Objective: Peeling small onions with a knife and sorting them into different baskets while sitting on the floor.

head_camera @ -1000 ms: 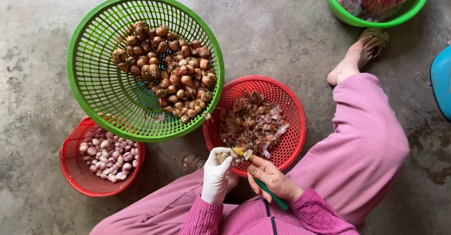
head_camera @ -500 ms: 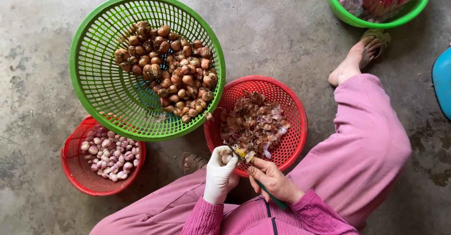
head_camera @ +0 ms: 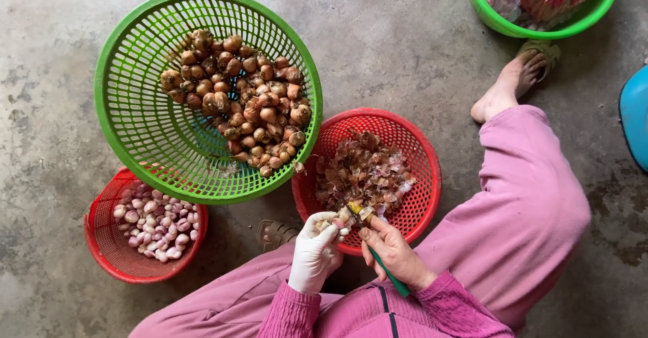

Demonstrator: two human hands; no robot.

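While both hands meet over the near rim of the red basket of peelings [head_camera: 405, 142], the gloved left hand [head_camera: 314, 253] has its grip closed around a small shallot [head_camera: 344, 214]. Right hand [head_camera: 395, 251], bare, clamps a green-handled knife [head_camera: 385, 270], blade tip against the shallot. Green basket of unpeeled shallots [head_camera: 135, 108] sits at 10 o'clock; small red basket of peeled ones [head_camera: 101, 243] at 8 o'clock, on concrete floor [head_camera: 405, 41].
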